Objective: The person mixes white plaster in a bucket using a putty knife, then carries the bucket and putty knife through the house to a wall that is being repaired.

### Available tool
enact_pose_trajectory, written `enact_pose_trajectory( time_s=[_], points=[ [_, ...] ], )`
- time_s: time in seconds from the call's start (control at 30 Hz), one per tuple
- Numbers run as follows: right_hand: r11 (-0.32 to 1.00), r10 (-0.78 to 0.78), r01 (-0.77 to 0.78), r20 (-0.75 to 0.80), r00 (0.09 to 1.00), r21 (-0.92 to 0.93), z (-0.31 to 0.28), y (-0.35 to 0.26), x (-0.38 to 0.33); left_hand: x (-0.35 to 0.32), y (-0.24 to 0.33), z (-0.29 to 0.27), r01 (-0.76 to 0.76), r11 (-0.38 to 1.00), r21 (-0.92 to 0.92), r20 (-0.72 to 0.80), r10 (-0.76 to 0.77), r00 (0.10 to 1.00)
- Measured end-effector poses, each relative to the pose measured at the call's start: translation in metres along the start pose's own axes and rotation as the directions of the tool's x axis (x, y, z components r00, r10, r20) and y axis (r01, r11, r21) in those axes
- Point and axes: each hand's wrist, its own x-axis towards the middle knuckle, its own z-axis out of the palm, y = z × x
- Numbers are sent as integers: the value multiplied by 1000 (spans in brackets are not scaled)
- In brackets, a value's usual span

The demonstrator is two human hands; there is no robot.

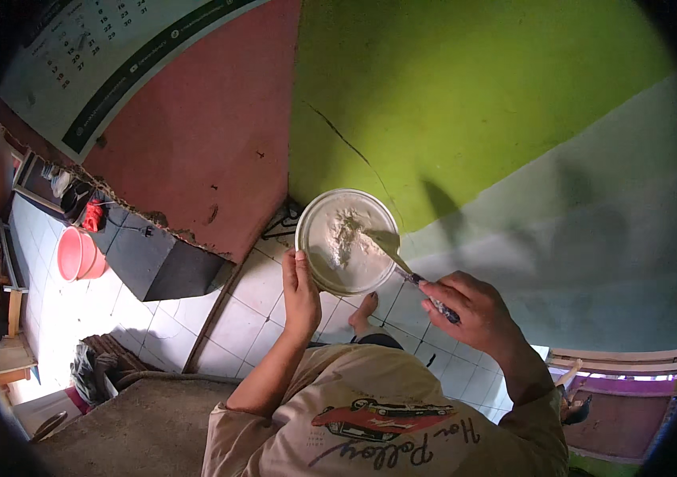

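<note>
My left hand point(302, 298) grips the near left rim of a round white tub point(304, 230), thumb up on its side. Inside the tub lies a lumpy, off-white putty-like mass point(346, 230), with a smoother coating over the bottom. In my right hand point(474, 308) is a putty knife point(431, 299), its dark handle held between thumb and fingers. The blade reaches over the tub's right rim, and its tip meets the off-white mass. The tub is held in the air, close to the wall.
Ahead stands a wall point(434, 95) in pink, green and pale grey, with a long crack. A calendar point(116, 63) hangs at upper left. Pink buckets point(77, 254) and a dark grey box-like thing point(159, 258) are at left. White floor tiles point(247, 318) lie below, with a bare foot point(364, 308).
</note>
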Motion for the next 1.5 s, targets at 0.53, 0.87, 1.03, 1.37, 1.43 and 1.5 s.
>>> enact_pose_trajectory(
  time_s=[0.53,0.87,1.03,1.37,1.43,1.5],
  points=[
    [216,734,-476,179,655,853,14,74,-14,-1,-5,0,78,985,-156,1,-79,997],
    [-134,770,-283,280,574,950,90,62,-47,1,-10,0,58,985,-162,-15,-62,998],
    [-160,770,-185,240,591,970,112,43,-40,4,-22,-4,84,988,-130,23,-81,996],
    [943,162,-88,-212,964,322,52,-10,-5,1,-15,6,69,992,-109,10,-68,998],
    [983,-106,115,-68,992,140,54,-16,-8,1,-12,7,72,990,-121,29,-69,997],
    [980,-197,197,-28,980,2,50,-18,-10,3,-17,5,73,990,-121,9,-73,997]
  ],
)
